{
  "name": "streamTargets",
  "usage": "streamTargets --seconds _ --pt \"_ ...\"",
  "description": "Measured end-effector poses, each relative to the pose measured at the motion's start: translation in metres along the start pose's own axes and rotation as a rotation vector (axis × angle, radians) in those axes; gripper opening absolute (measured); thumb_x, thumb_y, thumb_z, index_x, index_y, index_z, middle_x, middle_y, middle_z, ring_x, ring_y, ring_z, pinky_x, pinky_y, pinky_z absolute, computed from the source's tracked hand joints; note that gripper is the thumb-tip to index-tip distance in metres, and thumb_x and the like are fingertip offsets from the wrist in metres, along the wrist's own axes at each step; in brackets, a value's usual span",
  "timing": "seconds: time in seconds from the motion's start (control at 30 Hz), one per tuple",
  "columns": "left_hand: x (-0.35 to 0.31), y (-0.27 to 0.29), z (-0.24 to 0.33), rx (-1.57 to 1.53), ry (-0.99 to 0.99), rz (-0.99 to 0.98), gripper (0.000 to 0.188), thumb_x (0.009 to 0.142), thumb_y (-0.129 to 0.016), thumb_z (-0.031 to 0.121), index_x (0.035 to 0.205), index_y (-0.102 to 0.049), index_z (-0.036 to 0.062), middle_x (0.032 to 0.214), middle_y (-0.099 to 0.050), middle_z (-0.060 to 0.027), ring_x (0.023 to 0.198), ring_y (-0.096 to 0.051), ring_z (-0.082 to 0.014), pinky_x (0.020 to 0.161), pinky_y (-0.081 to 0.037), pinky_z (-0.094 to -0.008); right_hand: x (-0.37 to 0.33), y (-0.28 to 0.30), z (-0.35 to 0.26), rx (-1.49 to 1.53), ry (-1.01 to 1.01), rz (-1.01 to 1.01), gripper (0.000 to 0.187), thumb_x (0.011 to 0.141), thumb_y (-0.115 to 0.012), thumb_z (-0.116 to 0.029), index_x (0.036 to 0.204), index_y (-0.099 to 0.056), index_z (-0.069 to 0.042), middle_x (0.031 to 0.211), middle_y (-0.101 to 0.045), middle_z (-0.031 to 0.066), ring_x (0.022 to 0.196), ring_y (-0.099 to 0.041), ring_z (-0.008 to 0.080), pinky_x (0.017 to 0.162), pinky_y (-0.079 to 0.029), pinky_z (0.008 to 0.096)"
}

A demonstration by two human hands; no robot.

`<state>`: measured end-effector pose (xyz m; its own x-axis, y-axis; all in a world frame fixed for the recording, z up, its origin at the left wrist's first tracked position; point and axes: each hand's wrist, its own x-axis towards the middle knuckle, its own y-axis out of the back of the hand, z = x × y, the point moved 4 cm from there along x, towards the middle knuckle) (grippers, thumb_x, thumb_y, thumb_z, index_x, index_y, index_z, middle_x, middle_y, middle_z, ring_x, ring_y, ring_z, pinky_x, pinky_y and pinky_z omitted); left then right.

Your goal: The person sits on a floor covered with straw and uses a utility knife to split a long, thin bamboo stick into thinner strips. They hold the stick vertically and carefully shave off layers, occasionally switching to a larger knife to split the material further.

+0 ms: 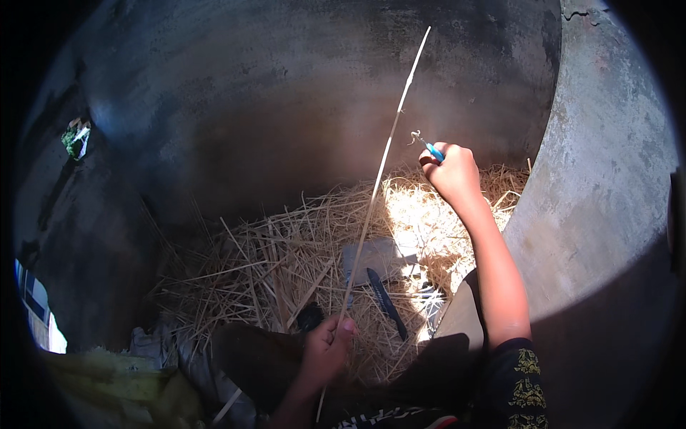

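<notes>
My left hand (329, 349), low in the middle, is closed round a long thin pale stick (379, 175) with knots, perhaps a bamboo strip. The stick slants up and to the right, and its lower end passes below the hand. My right hand (456, 173), at arm's length to the right of the stick, is closed on a small blue-handled tool (435, 152), likely a knife. A thin pale curl, like a shaving, hangs at the tool's tip, apart from the stick. Between my legs a long black object (386, 304), shaped like a knife, lies on the shavings.
Loose pale shavings or straw (264, 247) cover the floor. A flat grey block (371, 259) lies among them, partly in bright sunlight. A curved dark wall (286, 107) rises ahead, and a grey wall (607, 143) stands close on the right. Yellowish cloth (114, 390) lies lower left.
</notes>
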<state>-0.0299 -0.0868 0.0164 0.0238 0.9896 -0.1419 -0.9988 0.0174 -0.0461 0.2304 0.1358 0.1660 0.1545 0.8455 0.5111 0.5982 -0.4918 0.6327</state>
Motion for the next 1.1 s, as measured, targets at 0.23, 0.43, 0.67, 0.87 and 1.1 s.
streamTargets --seconds 0.23,0.43,0.67,0.87,1.1 --pt "0.012 0.014 0.009 -0.180 -0.051 0.178 0.024 0.103 -0.055 0.028 0.098 -0.054 0.0052 0.057 -0.039 0.0057 0.040 -0.029 -0.0030 0.038 -0.022 -0.0220 -0.057 -0.039 -0.064 -0.089 0.532 -0.099 0.015 0.078 -0.070 -0.023 0.080 -0.067 -0.008 0.070 -0.067 0.0143 0.070 -0.069 0.0336 0.063 -0.055 0.0430" --pt "0.015 0.030 0.010 -0.420 -0.081 0.176 0.028 0.103 -0.053 0.032 0.103 -0.055 0.0035 0.058 -0.027 0.0071 0.042 -0.023 -0.0031 0.038 -0.021 -0.0222 -0.119 -0.081 -0.092 0.127 1.020 -0.176 0.017 0.079 -0.070 -0.016 0.071 -0.057 -0.009 0.062 -0.059 0.0069 0.058 -0.063 0.0267 0.052 -0.049 0.0385" --pt "0.014 0.033 0.013 -0.398 -0.130 0.263 0.026 0.104 -0.053 0.031 0.102 -0.054 0.0053 0.059 -0.029 0.0065 0.041 -0.023 -0.0029 0.038 -0.022 -0.0216 -0.137 -0.090 -0.103 0.118 1.097 -0.230 0.016 0.068 -0.073 -0.013 0.070 -0.057 -0.009 0.061 -0.057 0.0069 0.057 -0.063 0.0264 0.051 -0.049 0.0386" --pt "0.014 0.033 0.021 -0.405 -0.156 0.267 0.018 0.102 -0.056 0.025 0.100 -0.051 0.0077 0.058 -0.031 0.0070 0.040 -0.024 -0.0024 0.038 -0.022 -0.0212 -0.138 -0.093 -0.102 0.061 1.123 -0.203 0.016 0.069 -0.072 -0.013 0.070 -0.057 -0.009 0.061 -0.057 0.0063 0.057 -0.063 0.0258 0.051 -0.049 0.0383" --pt "0.014 0.037 0.018 -0.415 -0.138 0.285 0.018 0.100 -0.059 0.024 0.103 -0.052 0.0070 0.059 -0.031 0.0073 0.040 -0.024 -0.0026 0.038 -0.022 -0.0217 -0.136 -0.089 -0.103 0.036 1.120 -0.186 0.015 0.072 -0.071 -0.013 0.070 -0.057 -0.008 0.062 -0.057 0.0065 0.057 -0.064 0.0253 0.052 -0.049 0.0380"
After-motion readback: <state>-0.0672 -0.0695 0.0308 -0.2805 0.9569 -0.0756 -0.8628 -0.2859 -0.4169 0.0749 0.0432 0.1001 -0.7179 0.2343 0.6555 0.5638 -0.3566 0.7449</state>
